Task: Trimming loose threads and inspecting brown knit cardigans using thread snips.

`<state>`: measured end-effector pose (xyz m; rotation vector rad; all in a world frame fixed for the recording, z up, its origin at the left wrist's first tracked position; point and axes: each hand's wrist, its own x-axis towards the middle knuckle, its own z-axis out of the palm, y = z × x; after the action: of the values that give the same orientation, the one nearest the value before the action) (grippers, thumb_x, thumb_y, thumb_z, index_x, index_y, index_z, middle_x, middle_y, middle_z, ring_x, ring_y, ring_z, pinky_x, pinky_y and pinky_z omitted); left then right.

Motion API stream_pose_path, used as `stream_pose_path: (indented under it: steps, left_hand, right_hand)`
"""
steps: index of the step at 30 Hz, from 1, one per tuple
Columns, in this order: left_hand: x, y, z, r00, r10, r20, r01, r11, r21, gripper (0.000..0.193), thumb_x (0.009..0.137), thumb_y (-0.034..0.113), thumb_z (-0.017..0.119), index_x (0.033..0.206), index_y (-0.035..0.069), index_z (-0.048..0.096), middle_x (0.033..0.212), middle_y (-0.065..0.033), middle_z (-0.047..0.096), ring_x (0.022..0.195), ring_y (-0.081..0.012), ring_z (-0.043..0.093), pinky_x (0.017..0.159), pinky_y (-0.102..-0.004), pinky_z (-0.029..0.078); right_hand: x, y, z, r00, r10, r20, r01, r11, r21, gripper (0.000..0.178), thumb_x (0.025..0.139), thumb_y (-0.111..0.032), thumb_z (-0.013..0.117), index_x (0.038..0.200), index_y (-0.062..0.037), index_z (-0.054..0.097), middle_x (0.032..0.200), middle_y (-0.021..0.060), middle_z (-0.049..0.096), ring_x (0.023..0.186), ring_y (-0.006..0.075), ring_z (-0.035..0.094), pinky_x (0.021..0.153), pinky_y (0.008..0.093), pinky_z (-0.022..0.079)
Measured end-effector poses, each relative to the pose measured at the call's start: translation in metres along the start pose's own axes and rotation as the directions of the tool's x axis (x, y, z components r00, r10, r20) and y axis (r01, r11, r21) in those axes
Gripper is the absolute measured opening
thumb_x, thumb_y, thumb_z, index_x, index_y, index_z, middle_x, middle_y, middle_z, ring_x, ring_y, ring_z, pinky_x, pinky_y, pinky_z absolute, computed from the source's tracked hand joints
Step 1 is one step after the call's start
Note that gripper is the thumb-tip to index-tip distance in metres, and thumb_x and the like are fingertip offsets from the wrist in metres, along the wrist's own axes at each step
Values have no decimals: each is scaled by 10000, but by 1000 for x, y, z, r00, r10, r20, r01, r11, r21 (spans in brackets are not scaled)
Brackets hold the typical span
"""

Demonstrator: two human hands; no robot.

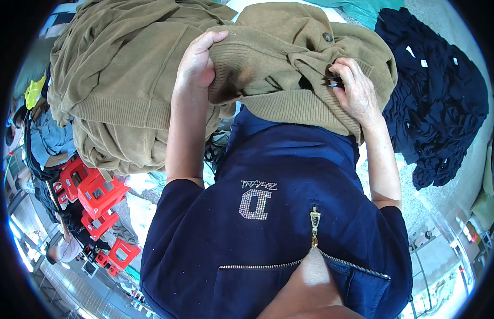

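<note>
"One sweater there?"

"Yes, a brown sweater (pixel 276 50) with ribbed edges, at the upper middle of the frame. My left hand (pixel 196 66) is folded closed on its ribbing, thumb along the top. My right hand (pixel 356 93) is curled around a small dark tool (pixel 335 83), against the cloth."

"And around it?"

"A brown knitwear heap (pixel 124 64) at upper left, a dark clothes pile (pixel 438 95) at upper right. Red stools (pixel 101 191) stand left, below the heap."
</note>
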<state>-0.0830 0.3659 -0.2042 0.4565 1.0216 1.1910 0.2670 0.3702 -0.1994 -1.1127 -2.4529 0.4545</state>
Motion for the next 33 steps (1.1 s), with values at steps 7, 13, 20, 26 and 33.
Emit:
stream_pose_path:
  steps: [7,13,20,26,33]
  left_hand:
    - [-5,2,15,995,52,-84,-53,998,-17,178,859,105,632,982,-24,645,906,-121,688,793,-211,672,721,-342,552]
    - [-50,-7,103,987,137,86,-148,980,134,185,834,64,657,1003,-9,669,882,-66,697,750,-126,649,710,-262,529]
    - [-68,-15,121,942,249,227,-331,807,489,178,905,14,550,1031,-35,666,974,-43,670,909,-94,614,816,-229,471]
    - [-69,-18,112,926,239,292,-340,866,367,179,848,47,701,1009,-21,665,949,-2,634,872,-61,555,771,-224,461]
    - [-63,-16,103,804,362,472,-580,652,488,214,781,43,760,971,7,667,983,-73,669,914,-153,640,780,-270,498]
  right_hand:
    - [2,0,1,975,85,-207,-27,963,269,334,712,118,645,1005,-38,603,962,87,588,808,200,636,653,303,532]
    - [31,-66,-34,865,-225,-448,302,947,107,367,667,61,713,1003,-85,723,871,51,604,767,210,594,622,309,490]
    - [39,-77,-16,827,-161,-538,300,937,179,263,657,90,704,889,-20,647,867,79,607,753,229,615,605,316,501]
    - [35,-83,-12,884,-134,-447,280,919,278,257,641,98,698,857,-21,629,853,79,592,738,232,610,603,318,496]
    - [30,-87,-8,930,63,-361,119,881,458,299,690,97,651,952,-39,599,1002,96,588,773,186,612,636,291,510]
